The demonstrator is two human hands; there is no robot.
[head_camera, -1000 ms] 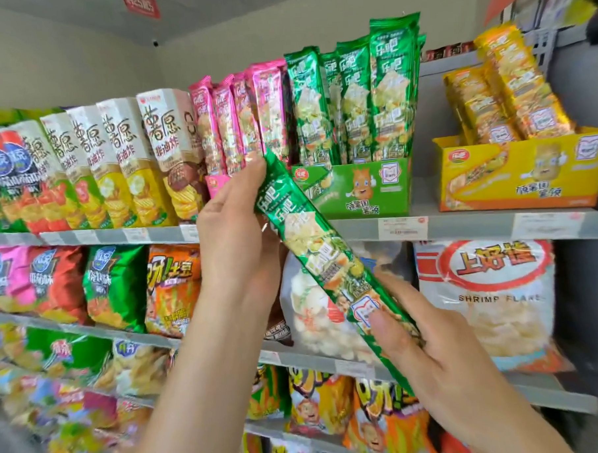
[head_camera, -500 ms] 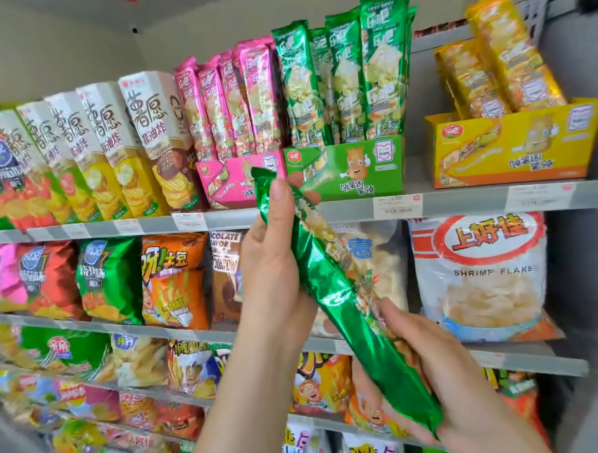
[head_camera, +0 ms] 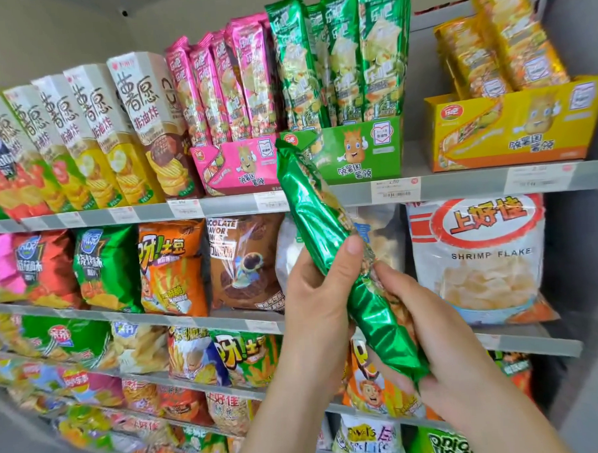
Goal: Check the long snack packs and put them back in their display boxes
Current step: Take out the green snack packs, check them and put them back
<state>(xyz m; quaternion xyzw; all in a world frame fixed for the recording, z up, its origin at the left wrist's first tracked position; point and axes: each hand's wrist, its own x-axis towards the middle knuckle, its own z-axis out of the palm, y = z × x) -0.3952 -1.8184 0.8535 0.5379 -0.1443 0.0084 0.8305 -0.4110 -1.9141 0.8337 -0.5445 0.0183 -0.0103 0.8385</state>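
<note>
Both hands hold one long green snack pack tilted before the shelves, its top end overlapping the green display box. Left hand wraps the middle; right hand curls round the lower end.

Wall: plain beige wall above and behind the display, small dark spot near the top.
Shelving: grey metal shelves in several tiers.
Shelf fronts: white price labels.
Right side: grey upright panel.
Light: bright and even.
</note>
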